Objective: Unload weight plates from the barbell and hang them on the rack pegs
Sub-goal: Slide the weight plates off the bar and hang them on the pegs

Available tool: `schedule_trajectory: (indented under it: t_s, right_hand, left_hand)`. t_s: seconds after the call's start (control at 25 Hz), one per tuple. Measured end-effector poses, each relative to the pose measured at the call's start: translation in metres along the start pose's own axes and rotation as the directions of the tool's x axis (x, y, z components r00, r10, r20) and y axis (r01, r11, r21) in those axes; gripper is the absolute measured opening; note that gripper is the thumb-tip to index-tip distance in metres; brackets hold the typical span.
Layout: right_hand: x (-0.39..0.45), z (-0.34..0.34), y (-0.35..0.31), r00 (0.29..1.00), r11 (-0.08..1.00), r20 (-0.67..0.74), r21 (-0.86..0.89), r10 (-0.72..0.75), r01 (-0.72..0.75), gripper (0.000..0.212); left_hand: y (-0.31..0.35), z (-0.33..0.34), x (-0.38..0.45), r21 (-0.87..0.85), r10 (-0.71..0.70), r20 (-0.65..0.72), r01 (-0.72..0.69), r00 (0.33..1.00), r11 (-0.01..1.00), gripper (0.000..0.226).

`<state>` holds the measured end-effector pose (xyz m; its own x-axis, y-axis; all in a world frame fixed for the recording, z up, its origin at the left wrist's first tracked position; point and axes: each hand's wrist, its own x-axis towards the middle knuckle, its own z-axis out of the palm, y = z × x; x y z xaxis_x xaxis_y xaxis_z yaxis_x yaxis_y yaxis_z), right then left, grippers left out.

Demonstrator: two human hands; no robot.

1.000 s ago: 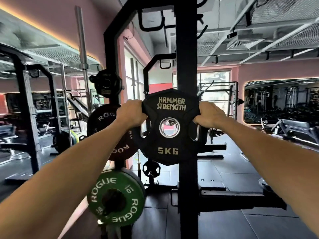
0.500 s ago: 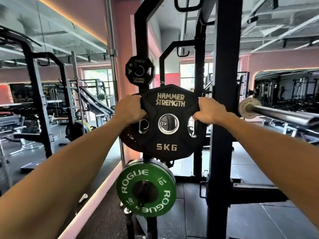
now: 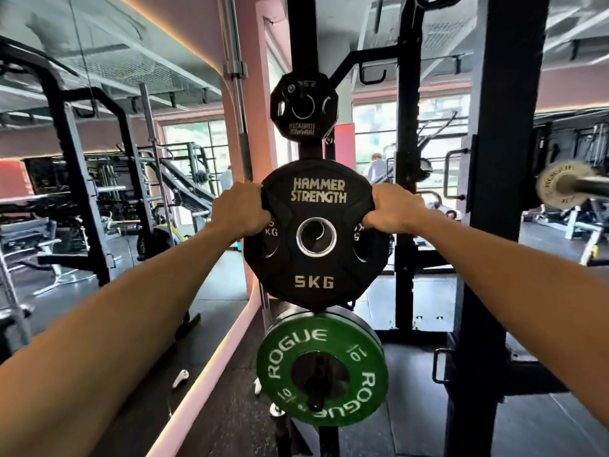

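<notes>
Sliding the 5 kg plate (image 3: 315, 237) onto a storage peg looks like the step in hand, and doing it well means keeping the plate square to the rack upright (image 3: 304, 34) so its steel-ringed bore meets the peg straight. Through the bore something dark and curved shows, likely a plate already hung behind, though whether the peg tip has entered cannot be told. A level, even push from both sides should seat it; a tilt would probably make the bore bind.

The left hand (image 3: 240, 211) grips the plate at about ten o'clock on its face, fingers curled over the rim and into the handle slot. The right hand (image 3: 392, 209) mirrors it at two o'clock, clenched round the rim in the same way — neither hand shows any slack.

The plate hangs between two stored ones: a smaller black plate (image 3: 303, 108) at twelve o'clock above it, and a green Rogue plate (image 3: 321, 369) at six o'clock below, its top edge just overlapped by the held plate. The barbell (image 3: 566, 188) sits well apart at three o'clock — its sleeve end appears bare.
</notes>
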<state>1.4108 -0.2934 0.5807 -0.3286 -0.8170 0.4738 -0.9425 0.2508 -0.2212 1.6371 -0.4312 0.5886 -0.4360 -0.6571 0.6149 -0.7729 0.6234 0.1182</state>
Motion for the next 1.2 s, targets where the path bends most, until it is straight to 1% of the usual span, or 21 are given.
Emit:
schedule_trajectory:
  t_s: [0.08,0.2,0.28,0.36,0.44,0.52,0.72,0.88,1.04,1.12,1.2]
  right_hand:
    - [0.012,0.011,-0.009,1.0,1.0,0.013,-0.013,0.003,-0.003,0.022]
    - [0.026,0.026,-0.015,0.998,0.998,0.047,-0.042,0.052,-0.05,0.022]
    - [0.034,0.036,-0.02,0.995,0.996,0.061,-0.045,0.083,-0.081,0.027]
    - [0.042,0.046,-0.022,0.991,0.991,0.062,-0.067,0.117,-0.113,0.027]
    - [0.051,0.055,-0.022,0.988,0.987,0.068,-0.091,0.138,-0.132,0.025]
    - [0.059,0.066,-0.02,0.985,0.983,0.074,-0.113,0.157,-0.148,0.026]
    - [0.085,0.094,-0.01,0.98,0.973,0.088,-0.165,0.18,-0.164,0.026]
    - [0.105,0.119,0.004,0.971,0.971,0.121,-0.152,0.205,-0.185,0.026]
    - [0.13,0.153,0.017,0.966,0.964,0.072,-0.109,0.249,-0.241,0.025]
    - [0.14,0.159,0.02,0.964,0.962,0.063,-0.109,0.259,-0.251,0.028]
    - [0.154,0.165,0.024,0.961,0.96,0.061,-0.105,0.268,-0.261,0.035]
  left_hand:
    - [-0.016,0.011,0.007,-0.015,0.009,0.013,-0.008,1.0,1.0,0.027]
    - [-0.036,0.033,0.022,-0.082,0.044,0.043,-0.04,0.998,0.996,0.014]
    - [-0.046,0.048,0.032,-0.128,0.07,0.078,-0.06,0.995,0.99,0.016]
    - [-0.054,0.062,0.043,-0.155,0.074,0.101,-0.057,0.992,0.986,0.01]
    - [-0.06,0.075,0.054,-0.155,0.069,0.107,-0.052,0.992,0.987,0.023]
    - [-0.065,0.089,0.063,-0.157,0.089,0.098,-0.073,0.991,0.985,0.028]
    - [-0.07,0.124,0.085,-0.167,0.082,0.13,-0.06,0.988,0.984,0.033]
    - [-0.071,0.156,0.1,-0.173,0.061,0.152,-0.034,0.987,0.984,0.036]
    - [-0.076,0.187,0.116,-0.167,0.061,0.113,-0.042,0.992,0.985,0.032]
    - [-0.077,0.196,0.124,-0.17,0.059,0.126,-0.037,0.99,0.985,0.032]
    - [-0.08,0.207,0.132,-0.153,0.052,0.159,-0.027,0.986,0.988,0.037]
